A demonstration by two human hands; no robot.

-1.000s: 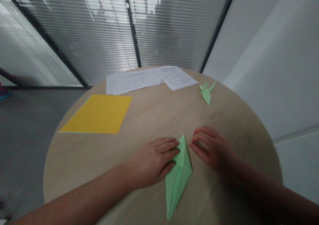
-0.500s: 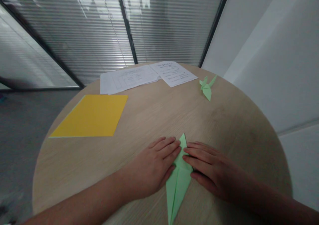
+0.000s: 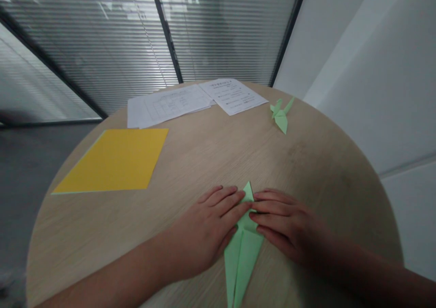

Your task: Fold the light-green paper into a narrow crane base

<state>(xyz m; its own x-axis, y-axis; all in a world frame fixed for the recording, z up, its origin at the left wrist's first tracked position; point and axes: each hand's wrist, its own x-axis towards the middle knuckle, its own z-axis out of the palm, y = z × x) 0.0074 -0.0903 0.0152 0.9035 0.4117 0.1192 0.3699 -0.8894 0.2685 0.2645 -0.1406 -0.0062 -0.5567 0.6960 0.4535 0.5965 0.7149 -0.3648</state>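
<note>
A light green sheet of folded origami paper (image 3: 245, 246) lies on the table in front of me, a long narrow kite shape with one tip pointing away and a crease down its near half. My left hand (image 3: 213, 224) rests flat on its left edge, fingers stretched across the upper part. From the other side, my right hand (image 3: 288, 224) lies with extended fingertips on the right edge. Both hands are open, and their fingertips nearly meet over the paper. Part of the upper fold is hidden under the fingers.
On the round wooden table (image 3: 200, 162), a yellow square sheet (image 3: 112, 160) lies at the left with a pale green edge beneath it. White printed sheets (image 3: 170, 106) are at the back. A folded green paper crane (image 3: 281, 116) stands at the far right.
My left fingers have slid slightly right across the paper, and my right hand has shifted up a little. The camera view has moved slightly. The folded paper keeps its shape.
</note>
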